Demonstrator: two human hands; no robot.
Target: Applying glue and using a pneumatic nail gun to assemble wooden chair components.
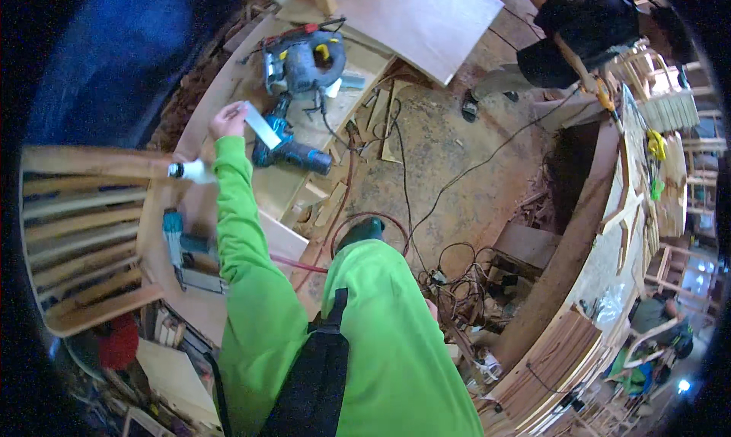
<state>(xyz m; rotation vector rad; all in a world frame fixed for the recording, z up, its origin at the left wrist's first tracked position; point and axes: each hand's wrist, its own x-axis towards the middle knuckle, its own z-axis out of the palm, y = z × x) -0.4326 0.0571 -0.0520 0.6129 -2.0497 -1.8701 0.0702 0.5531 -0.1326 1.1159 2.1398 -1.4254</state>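
My left hand (228, 122), at the end of a green sleeve, is over the workbench (205, 144) at the left. Its fingers are closed on one end of a pale flat strip (263, 126), whose material I cannot make out. The strip's other end lies over a blue-and-black cordless drill (280, 141) resting on its side. Just beyond the drill sits a grey jigsaw (301, 62) with yellow parts. Closer to me is a white bottle (196, 171) with a black cap. Only a sliver of my right hand (432, 310) shows beside my green clothing; its fingers are hidden.
A slatted wooden frame (91, 216) stands left of the bench, near a teal power tool (177, 243). Cables (464, 273) and a red hose (346, 180) cross the dusty floor. Another person (582, 33) works at the far right bench. Stacked boards (544, 361) lie at right.
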